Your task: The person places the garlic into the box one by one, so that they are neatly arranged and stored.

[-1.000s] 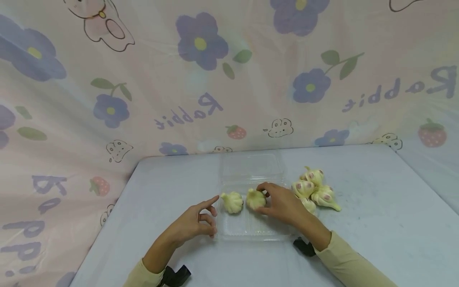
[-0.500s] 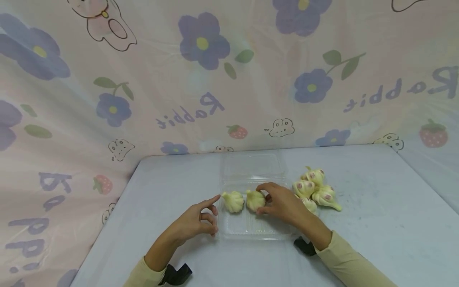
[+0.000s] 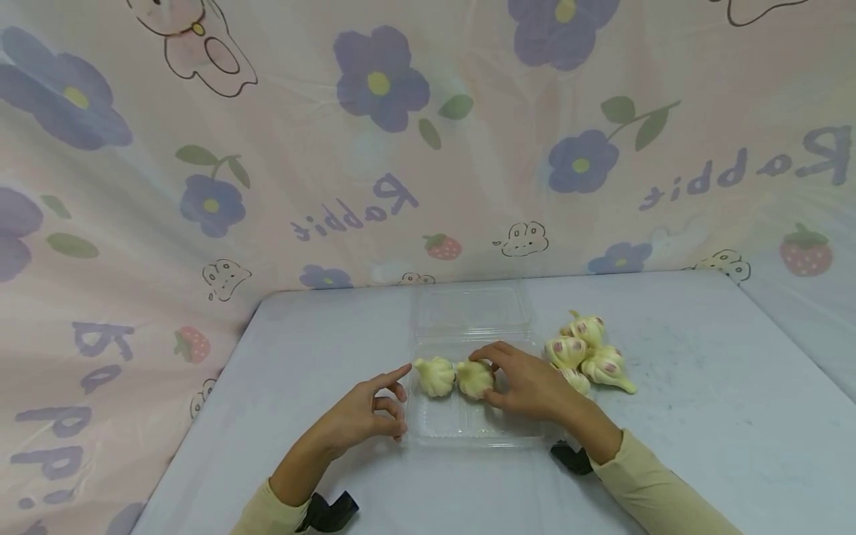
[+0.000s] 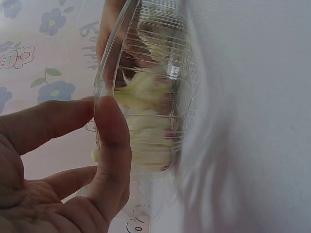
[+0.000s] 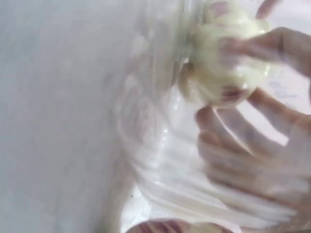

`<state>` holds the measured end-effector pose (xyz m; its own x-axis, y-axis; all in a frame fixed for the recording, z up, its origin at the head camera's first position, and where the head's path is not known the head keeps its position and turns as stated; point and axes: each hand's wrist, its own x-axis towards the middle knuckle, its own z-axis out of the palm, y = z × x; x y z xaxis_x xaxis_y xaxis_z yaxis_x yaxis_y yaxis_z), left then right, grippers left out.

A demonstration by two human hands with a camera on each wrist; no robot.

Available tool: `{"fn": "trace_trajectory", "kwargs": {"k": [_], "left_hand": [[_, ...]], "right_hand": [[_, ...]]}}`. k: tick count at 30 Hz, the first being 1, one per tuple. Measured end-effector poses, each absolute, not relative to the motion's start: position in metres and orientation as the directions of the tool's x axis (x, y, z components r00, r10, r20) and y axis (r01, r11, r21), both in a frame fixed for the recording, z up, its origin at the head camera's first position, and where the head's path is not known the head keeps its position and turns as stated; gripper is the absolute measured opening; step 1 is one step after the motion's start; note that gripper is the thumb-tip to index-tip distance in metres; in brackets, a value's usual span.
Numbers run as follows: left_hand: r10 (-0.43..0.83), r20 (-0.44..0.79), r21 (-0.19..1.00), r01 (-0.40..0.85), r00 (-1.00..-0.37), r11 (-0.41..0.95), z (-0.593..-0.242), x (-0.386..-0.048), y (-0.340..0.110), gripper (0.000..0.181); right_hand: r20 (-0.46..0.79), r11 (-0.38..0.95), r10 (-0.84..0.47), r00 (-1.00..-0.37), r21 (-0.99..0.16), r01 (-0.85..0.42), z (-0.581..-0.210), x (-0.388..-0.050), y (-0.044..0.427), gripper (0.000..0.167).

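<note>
In the head view a clear plastic clamshell container (image 3: pixel 438 429) lies with its lid folded back. One garlic bulb (image 3: pixel 435 377) sits at the left inside it. My right hand (image 3: pixel 528 383) holds a second garlic bulb (image 3: pixel 475 380) between thumb and fingers, low in the container and close beside the first. The right wrist view shows this purple-marked bulb (image 5: pixel 226 65) with fingertips around it. My left hand (image 3: pixel 364 412) is at the container's left side. In the left wrist view its thumb and a finger (image 4: pixel 113 121) pinch the clear rim.
Several garlic bulbs (image 3: pixel 605 364) lie in a pile right of the container, partly behind my right hand. The clear lid (image 3: pixel 471 307) extends toward the back edge of the white table (image 3: pixel 722 416). A printed curtain (image 3: pixel 468 178) hangs behind.
The right hand has shifted the second bulb slightly left, and it now lies against or very near the first. My left hand stays at the container's side.
</note>
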<state>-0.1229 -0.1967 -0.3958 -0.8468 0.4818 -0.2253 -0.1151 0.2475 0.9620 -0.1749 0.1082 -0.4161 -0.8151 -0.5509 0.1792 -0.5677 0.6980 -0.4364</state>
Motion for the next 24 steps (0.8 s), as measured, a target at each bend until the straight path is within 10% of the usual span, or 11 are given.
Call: {"fn": "trace_trajectory", "kwargs": {"k": [24], "left_hand": [[0.485,-0.224,0.965,-0.122,-0.845,0.232,-0.3964,-0.1239,-0.1975,0.091]], "right_hand": [[0.214,0.718,-0.506,-0.836,-0.433,-0.545,-0.4155,-0.1753,0.1069,0.044]]}}
